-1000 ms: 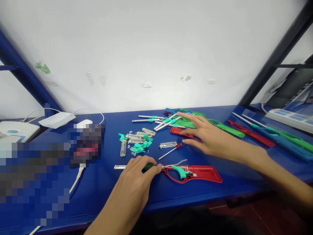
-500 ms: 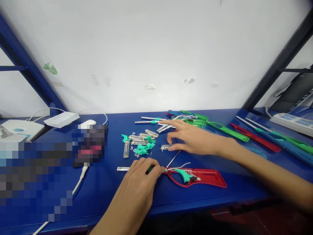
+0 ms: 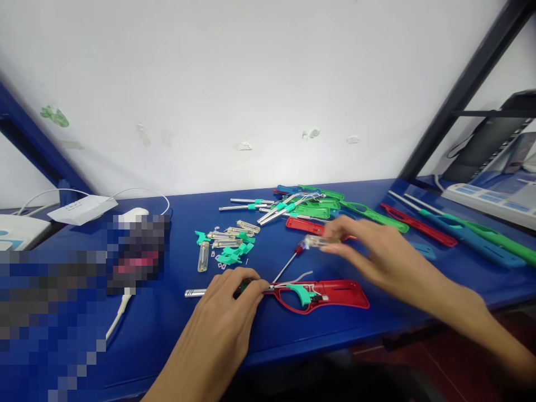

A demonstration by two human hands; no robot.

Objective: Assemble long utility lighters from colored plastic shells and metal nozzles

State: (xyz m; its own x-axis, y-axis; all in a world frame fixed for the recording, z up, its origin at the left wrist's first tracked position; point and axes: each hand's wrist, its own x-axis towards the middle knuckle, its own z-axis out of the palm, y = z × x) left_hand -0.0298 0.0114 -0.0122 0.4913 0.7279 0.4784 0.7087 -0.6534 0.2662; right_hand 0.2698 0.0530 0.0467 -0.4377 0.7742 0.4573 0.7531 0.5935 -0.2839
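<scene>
My left hand (image 3: 228, 307) is closed around the neck of an opened red utility lighter (image 3: 343, 294), where its silver metal tube (image 3: 195, 293) joins the casing. A teal trigger (image 3: 298, 291) and thin wires sit in that half shell. My right hand (image 3: 364, 245) pinches a small clear fuel tank (image 3: 317, 242) between thumb and fingers, raised above the table behind the red casing. Between the hands lies a thin screwdriver (image 3: 286, 266) with a red end, its tip close to the wires.
Several clear fuel tanks (image 3: 203, 256) and teal triggers (image 3: 229, 255) lie left of centre. Behind are metal tubes (image 3: 240, 207) and green casings (image 3: 372, 216). Assembled blue and green lighters (image 3: 477, 243) rest at right, near a power strip (image 3: 494, 201). A white cable (image 3: 120, 312) runs at left.
My right hand has lifted the clear fuel tank off the table and carried it rightward, away from the pile. My left hand still grips the red lighter. The view has shifted slightly right.
</scene>
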